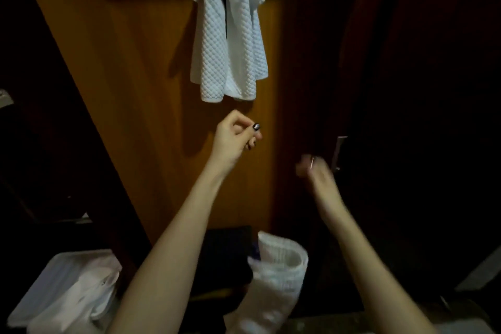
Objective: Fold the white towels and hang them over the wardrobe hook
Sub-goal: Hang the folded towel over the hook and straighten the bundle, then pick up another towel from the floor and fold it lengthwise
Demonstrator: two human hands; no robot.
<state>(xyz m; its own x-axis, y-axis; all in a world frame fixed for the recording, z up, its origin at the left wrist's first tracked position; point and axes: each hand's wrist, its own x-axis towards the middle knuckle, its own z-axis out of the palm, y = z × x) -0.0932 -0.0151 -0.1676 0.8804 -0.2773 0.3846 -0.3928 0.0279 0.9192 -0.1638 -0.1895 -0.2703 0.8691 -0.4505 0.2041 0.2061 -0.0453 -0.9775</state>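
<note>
White quilted towel (229, 35) hangs top centre, two halves balancing it. Left hand (235, 138) just below, fingers curled, empty. Right hand (311, 167) centre-right, too blurred to read. Second towel (279, 266) waits bottom centre.

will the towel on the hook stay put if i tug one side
Probably not: the quilted white towel hangs draped in two loose halves, so it would likely slide off. Its soft folds suggest it is floppy and light.
</note>
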